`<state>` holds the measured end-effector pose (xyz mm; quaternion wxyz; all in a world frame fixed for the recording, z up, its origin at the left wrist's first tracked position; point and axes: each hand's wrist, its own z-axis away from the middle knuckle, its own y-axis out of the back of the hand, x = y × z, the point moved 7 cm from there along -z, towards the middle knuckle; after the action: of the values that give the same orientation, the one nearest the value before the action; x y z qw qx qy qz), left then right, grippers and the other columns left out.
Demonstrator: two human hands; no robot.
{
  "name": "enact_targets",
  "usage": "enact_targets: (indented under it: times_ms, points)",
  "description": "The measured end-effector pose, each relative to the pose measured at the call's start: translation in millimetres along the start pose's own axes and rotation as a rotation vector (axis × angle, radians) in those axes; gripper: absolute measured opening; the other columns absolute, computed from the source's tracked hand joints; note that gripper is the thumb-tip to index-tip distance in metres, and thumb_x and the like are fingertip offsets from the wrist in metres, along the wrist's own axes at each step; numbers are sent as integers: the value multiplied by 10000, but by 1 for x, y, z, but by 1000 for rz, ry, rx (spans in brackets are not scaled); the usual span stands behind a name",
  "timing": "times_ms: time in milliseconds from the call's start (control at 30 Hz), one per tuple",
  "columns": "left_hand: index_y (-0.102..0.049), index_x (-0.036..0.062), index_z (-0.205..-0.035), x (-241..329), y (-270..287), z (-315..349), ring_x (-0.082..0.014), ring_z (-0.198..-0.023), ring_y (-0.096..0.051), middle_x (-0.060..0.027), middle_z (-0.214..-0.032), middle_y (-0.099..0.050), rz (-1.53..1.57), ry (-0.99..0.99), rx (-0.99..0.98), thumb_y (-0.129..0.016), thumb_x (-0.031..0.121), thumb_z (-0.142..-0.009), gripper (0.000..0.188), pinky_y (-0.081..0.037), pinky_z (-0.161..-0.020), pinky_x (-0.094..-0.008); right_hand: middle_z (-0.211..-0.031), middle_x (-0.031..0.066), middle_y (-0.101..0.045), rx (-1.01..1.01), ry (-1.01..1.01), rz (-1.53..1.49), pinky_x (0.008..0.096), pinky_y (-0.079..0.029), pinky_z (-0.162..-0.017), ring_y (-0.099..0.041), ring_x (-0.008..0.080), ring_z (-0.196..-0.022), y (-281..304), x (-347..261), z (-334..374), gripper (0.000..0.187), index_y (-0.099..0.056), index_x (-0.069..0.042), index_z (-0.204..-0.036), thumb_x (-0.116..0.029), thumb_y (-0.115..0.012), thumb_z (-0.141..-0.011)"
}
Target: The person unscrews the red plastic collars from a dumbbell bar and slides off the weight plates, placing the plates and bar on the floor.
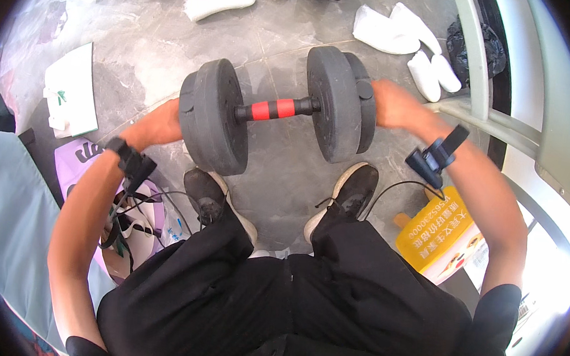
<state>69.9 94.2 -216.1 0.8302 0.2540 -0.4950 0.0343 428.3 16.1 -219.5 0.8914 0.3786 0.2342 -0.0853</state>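
1. One dumbbell (273, 109), dark gray and black; assembled, with weight plates at both ends;
2. Left plates (222, 117): thick, round, matte gray, stacked snugly; their inner face turns toward the middle;
3. Right plates (333, 105): a matching gray stack; a round knob (364, 89) shows at its outer side;
4. Bar: black at both ends, with a red grip (260, 111) banded black at center;
5. Pose: crosswise before the person; right end slightly farther away.

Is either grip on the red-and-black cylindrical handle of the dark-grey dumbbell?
No, the left grip and right grip are at opposite outer ends of the dumbbell.
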Motion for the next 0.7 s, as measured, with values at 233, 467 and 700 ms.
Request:
enact_targets:
  times_ms: [233,467,700]
  points:
    - [-652,66,-1068,10,-19,23,-372,-898,-645,-186,-1000,-655,-669,219,164,-677,147,-751,329,-527,-738,-430,-732,116,-667,-701,-335,-165,321,-522,-530,-643,166,-618,-29,31,-28,256,-660,20,-932,-213,-703,-834]
    - [-648,62,-761,-16,-3,6,-245,-630,-646,-90,-704,-662,-134,-101,205,-664,216,-793,158,-518,-622,-399,-1062,246,-668,-210,-42,64,436,-534,-816,-655,395,-945,-11,-18,-12,266,-673,-14,-1020,-153,-679,-794]
    - [-541,152,-572,-48,-47,21,-102,-449,-429,26,-543,-481,422,818,-829,-606,297,-790,269,-459,-516,-290,-934,191,-570,373,-39,182,465,-526,-732,-630,399,-842,-25,-23,39,252,-585,8,-962,-87,-676,-747]
